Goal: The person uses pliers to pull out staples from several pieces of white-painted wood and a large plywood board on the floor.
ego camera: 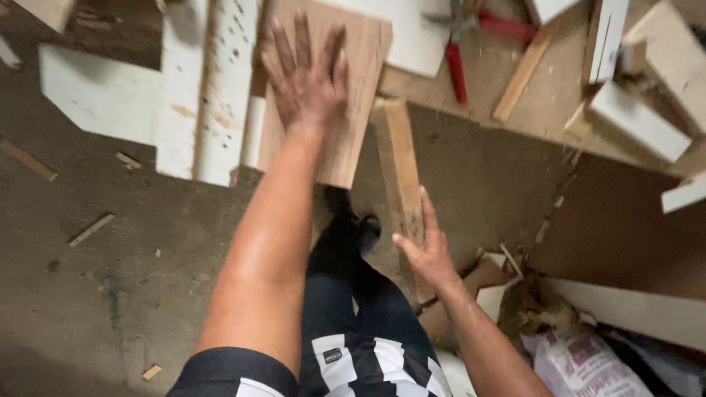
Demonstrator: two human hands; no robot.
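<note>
My left hand (305, 77) lies flat, fingers spread, on a brown wooden board (357, 110) that rests on the floor at the top middle. My right hand (426, 246) grips the near end of a narrow wooden slat (397, 165) that runs from the board's right edge down toward me. My dark trouser leg and shoe (346, 235) stand between the two arms, just below the board.
White perforated panels (213, 88) lie left of the board. Red-handled pliers (456, 62) sit on a large brown sheet (544, 95) at the top right, among white offcuts (636, 121) and a thin strip (522, 73). A printed sack (581, 364) lies at lower right. Wood scraps (92, 228) dot the concrete floor.
</note>
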